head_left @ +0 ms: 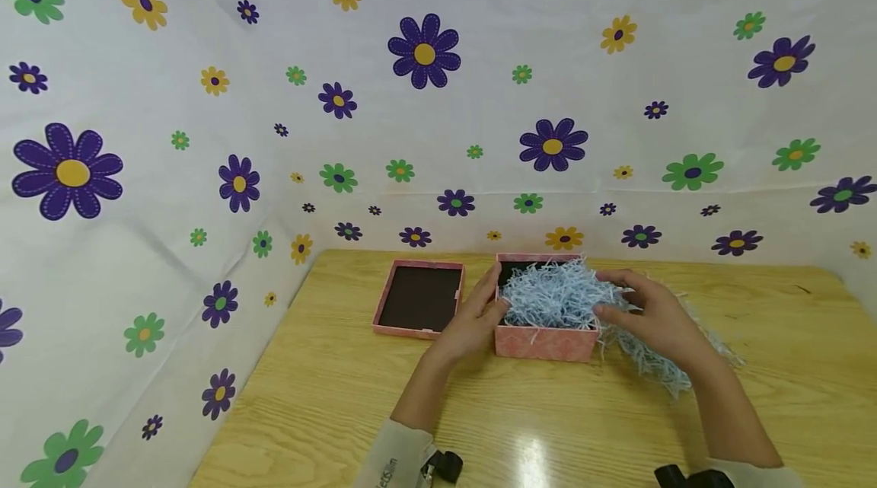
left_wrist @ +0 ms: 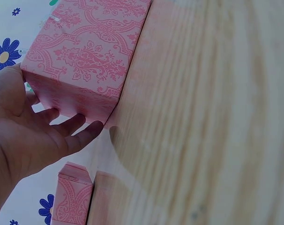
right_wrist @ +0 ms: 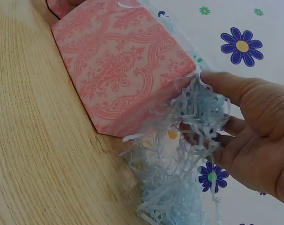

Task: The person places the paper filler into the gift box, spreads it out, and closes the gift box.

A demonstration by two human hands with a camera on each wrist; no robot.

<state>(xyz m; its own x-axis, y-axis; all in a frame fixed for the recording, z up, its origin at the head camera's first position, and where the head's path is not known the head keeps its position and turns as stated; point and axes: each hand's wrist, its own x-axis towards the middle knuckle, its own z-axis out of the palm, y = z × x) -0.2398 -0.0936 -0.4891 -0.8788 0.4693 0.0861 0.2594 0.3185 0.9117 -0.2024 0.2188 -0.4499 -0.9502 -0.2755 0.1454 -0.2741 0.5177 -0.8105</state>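
A pink patterned box [head_left: 544, 344] with a dark inside stands on the table, heaped with pale blue shredded paper [head_left: 558, 294]. My left hand [head_left: 473, 324] rests against the box's left side, its fingers spread along the pink wall [left_wrist: 81, 101] and the thumb up by the rim. At the right rim, my right hand [head_left: 654, 317] has thumb and fingers bent around a tuft of the shredded paper [right_wrist: 200, 105]. Strands hang from that tuft down the outside of the box in the right wrist view.
The pink-edged box lid [head_left: 419, 298] lies left of the box, its dark inside facing up. More loose shredded paper [head_left: 654, 362] is spread on the wooden table [head_left: 329, 397] under the right forearm. A flower-printed white cloth [head_left: 479, 115] hangs behind and to the left.
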